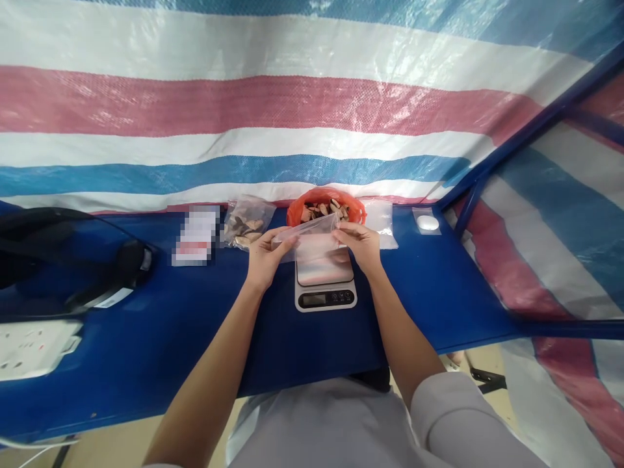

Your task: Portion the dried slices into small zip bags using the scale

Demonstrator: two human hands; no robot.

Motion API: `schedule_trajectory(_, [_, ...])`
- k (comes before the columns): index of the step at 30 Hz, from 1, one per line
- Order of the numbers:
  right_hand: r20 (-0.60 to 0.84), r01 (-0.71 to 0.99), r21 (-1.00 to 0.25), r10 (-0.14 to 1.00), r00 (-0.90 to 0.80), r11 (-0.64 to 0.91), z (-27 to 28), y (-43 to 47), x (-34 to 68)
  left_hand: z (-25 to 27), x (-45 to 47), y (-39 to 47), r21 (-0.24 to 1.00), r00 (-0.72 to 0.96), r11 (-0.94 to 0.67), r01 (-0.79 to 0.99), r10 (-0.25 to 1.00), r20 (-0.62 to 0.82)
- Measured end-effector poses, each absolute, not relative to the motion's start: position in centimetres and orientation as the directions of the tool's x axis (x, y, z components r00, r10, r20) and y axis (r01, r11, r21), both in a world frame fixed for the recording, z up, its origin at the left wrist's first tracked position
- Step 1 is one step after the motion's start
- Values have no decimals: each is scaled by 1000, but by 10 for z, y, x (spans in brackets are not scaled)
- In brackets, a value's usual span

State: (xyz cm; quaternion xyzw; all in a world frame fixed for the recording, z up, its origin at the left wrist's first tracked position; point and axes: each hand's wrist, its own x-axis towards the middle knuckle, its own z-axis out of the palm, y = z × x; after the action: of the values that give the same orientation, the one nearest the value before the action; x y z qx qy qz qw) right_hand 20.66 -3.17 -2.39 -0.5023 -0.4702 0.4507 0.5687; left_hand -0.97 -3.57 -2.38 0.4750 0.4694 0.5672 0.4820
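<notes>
Between both my hands a clear plastic bag (312,229) is stretched above a kitchen scale (324,276). My left hand (267,255) pinches the bag's left end between thumb and fingers. At its right end, my right hand (359,246) pinches the upper edge. No contents show inside the bag. The scale has a shiny plate and a small display with several buttons along its front. Just behind it, a red plastic bag (361,211) stands open, full of brown and pale dried slices. Another clear bag (244,222) with similar slices lies beyond my left hand.
On the blue table (195,338), a stack of clear bags (387,224) lies right of the red bag. A small bag with a white rounded object (428,223) is farther right. At left are a blurred-out card (196,235), a black strapped item (110,273) and a power strip (36,348).
</notes>
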Motion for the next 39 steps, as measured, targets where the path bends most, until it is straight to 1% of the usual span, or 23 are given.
schedule_trajectory(5, [105,-8,-994,985,139,107,-28,-32,212,-26,-15,-37,986,-121,-152,-64,982,143])
schedule_trajectory(8, [101,9,-995,987,122,101,-30,-32,214,-25,-14,-37,991,-137,-117,-69,985,107])
schedule_trajectory(13, [101,19,-995,988,121,99,-30,-33,217,-19,-13,-35,987,-102,-43,-158,994,27])
schedule_trajectory(17, [112,34,-993,990,90,110,-24,-34,223,-12,-20,-33,988,-59,-73,-136,996,65])
schedule_trajectory(19, [135,56,-990,990,49,132,-19,-34,227,-1,-24,-32,994,-14,-95,-58,995,94])
schedule_trajectory(20, [149,76,-986,989,23,147,-16,-33,228,6,-25,-31,995,29,-103,9,994,103])
schedule_trajectory(22, [168,135,-976,985,-38,172,-7,-33,231,24,-26,-28,971,148,-119,208,985,89])
schedule_trajectory(23, [171,165,-969,983,-72,181,-2,-32,231,33,-24,-26,938,210,-151,312,974,87])
schedule_trajectory(25, [174,212,-957,976,-131,199,7,-32,230,49,-20,-20,855,329,-237,462,941,84])
schedule_trajectory(27, [180,242,-946,970,-164,216,16,-33,227,60,-14,-13,770,452,-318,552,891,44])
schedule_trajectory(29, [200,257,-936,965,-168,239,21,-34,226,65,-9,-8,764,524,-340,548,852,3])
schedule_trajectory(31, [226,245,-935,963,-149,258,22,-35,227,64,-5,-6,808,534,-314,498,846,0])
schedule_trajectory(36, [251,153,-956,968,-5,249,9,-37,244,52,2,-15,916,405,-205,344,913,52])
schedule_trajectory(39, [208,95,-976,973,104,198,2,-38,256,43,12,-21,967,321,-139,215,945,64])
